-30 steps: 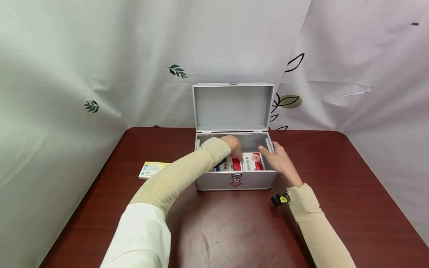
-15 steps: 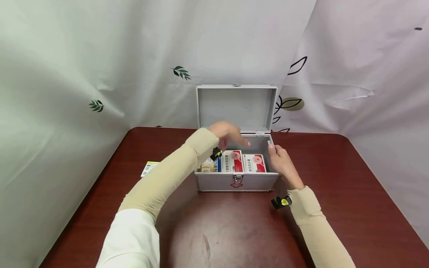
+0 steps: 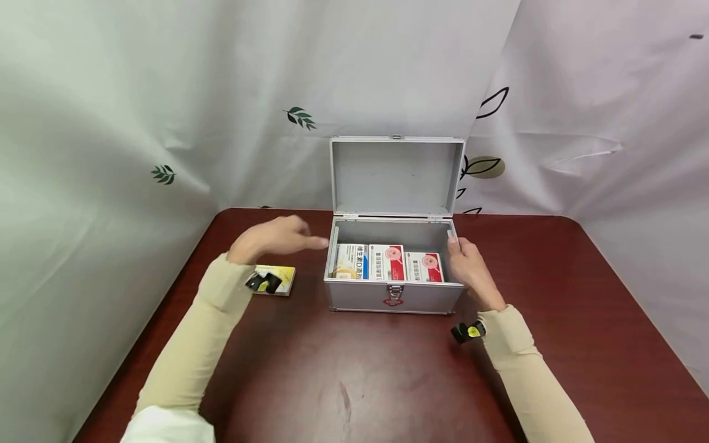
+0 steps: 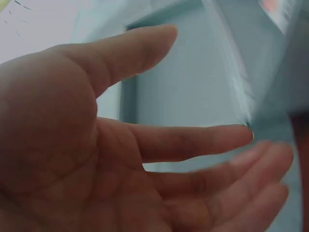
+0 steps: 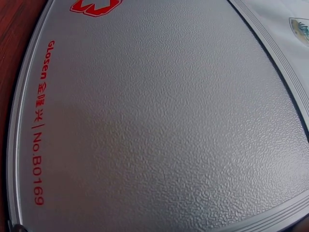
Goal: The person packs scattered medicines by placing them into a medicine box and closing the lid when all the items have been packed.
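A silver aluminium medicine case [image 3: 362, 296] stands on the table with its lid [image 3: 396, 178] up. Three medicine boxes are lined up along its front: a white, blue and yellow one [image 3: 351, 259] at left, then a red-and-white box [image 3: 386, 261] and a lower red-and-white box [image 3: 423, 266]. My right hand [image 3: 471, 269] holds the case's right rim, thumb over the edge. To the left of the case is my left hand [image 3: 279, 237], with nothing in it; the left wrist view shows its fingers [image 4: 193, 142] extended. Below it lies a yellow-and-white medicine box [image 3: 285, 278], partly hidden by the wrist.
The dark red table [image 3: 299, 381] reaches a pale curtain [image 3: 249, 92] with leaf prints at the back and sides. Inside the case, bare grey space shows behind the boxes. Red lettering marks the case's side panel [image 5: 159, 116] in the right wrist view.
My left hand has come up out of the case and swung left, over the yellow-and-white box. The boxes in the case are now uncovered. My right hand stays at the right rim.
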`<state>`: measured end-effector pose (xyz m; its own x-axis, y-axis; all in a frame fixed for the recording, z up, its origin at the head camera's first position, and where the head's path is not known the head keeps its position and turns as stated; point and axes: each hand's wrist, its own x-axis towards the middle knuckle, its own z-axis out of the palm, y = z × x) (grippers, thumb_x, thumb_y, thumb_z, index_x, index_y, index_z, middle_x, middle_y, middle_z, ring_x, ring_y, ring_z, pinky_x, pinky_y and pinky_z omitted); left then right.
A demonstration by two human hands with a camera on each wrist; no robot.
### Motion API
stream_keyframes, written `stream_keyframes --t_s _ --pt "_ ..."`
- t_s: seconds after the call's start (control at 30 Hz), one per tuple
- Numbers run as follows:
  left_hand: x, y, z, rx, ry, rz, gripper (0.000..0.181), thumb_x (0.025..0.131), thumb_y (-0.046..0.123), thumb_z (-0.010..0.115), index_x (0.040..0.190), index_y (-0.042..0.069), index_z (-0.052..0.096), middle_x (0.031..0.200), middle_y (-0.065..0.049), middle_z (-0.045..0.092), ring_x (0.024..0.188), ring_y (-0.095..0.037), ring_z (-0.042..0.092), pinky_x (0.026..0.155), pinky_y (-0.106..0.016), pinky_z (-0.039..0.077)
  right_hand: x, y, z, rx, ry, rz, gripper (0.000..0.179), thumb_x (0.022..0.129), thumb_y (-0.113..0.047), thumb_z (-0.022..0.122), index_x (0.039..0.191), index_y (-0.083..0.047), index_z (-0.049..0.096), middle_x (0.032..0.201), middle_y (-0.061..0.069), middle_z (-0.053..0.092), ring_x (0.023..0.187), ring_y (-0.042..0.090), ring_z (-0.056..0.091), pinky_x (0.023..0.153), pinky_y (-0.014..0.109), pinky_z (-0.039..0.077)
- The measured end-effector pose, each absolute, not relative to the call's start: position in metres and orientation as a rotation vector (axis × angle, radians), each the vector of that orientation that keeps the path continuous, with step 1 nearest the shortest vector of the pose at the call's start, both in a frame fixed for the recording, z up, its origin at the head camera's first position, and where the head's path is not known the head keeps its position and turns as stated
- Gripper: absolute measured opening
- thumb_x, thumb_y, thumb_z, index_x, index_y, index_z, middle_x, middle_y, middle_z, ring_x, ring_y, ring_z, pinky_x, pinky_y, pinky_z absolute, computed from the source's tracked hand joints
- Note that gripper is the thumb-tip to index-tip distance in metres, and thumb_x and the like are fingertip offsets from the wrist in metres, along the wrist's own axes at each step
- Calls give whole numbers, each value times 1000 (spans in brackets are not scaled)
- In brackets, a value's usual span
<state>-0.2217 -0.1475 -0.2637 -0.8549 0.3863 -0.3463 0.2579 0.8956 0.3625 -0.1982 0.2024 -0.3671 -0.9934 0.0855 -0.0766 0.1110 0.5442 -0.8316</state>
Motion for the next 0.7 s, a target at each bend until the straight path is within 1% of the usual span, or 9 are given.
stream_keyframes --t_s 0.07,0.13,0.2,0.23,0.3,0.37,0.5,0.6,0.7 --pt "-215 -165 -279 424 2646 365 72 80 56 60 120 -4 54 116 -18 57 104 -31 55 86 -45 44 -198 204 -367 187 2730 -1477 51 100 -35 24 128 4 40 129 25 42 117 36 38 100 52 28" --pt "-209 -180 -297 390 2627 292 89 74 55 68 132 -7 41 133 -25 42 119 -41 42 93 -52 38 -198 205 -367 198 2727 -1470 52 100 -35 24 132 5 38 133 25 40 122 36 36 102 52 27" --pt "-204 -192 -315 354 2596 244 103 67 51 76 140 -4 28 143 -28 25 128 -47 25 98 -57 30 -197 206 -368 207 2721 -1462 54 100 -35 24 135 5 35 136 25 37 126 37 33 103 53 25" --pt "-201 -197 -323 344 2591 223 108 63 48 79 142 -2 25 145 -27 20 129 -49 20 98 -60 28 -197 206 -368 207 2721 -1460 55 100 -35 23 135 5 34 137 25 36 126 37 32 104 53 25" --pt "-199 -205 -339 346 2597 240 111 59 41 84 144 3 24 147 -26 16 130 -49 17 98 -61 26 -197 206 -369 202 2724 -1455 56 100 -36 23 137 5 32 138 25 34 128 38 31 104 54 24" --pt "-198 -211 -352 357 2601 314 108 59 33 85 144 6 25 147 -23 19 130 -45 21 97 -59 28 -196 206 -369 205 2725 -1456 56 100 -37 23 137 4 32 138 25 35 127 37 31 104 54 24" --pt "-199 -219 -364 397 2654 352 97 59 23 84 140 6 33 137 -19 35 118 -39 37 91 -54 35 -196 204 -369 206 2712 -1464 58 99 -39 23 137 4 32 139 24 34 128 37 31 104 54 23" --pt "-201 -223 -367 397 2717 301 88 62 17 82 137 5 38 130 -20 39 112 -39 39 89 -55 35 -197 203 -369 202 2714 -1481 58 99 -40 24 136 4 34 138 24 36 127 36 32 104 53 24" --pt "-203 -225 -371 355 2734 285 81 64 13 80 135 3 41 125 -23 39 109 -40 39 85 -54 36 -197 201 -369 207 2712 -1479 59 99 -41 24 137 4 33 138 24 35 128 37 32 104 53 24"
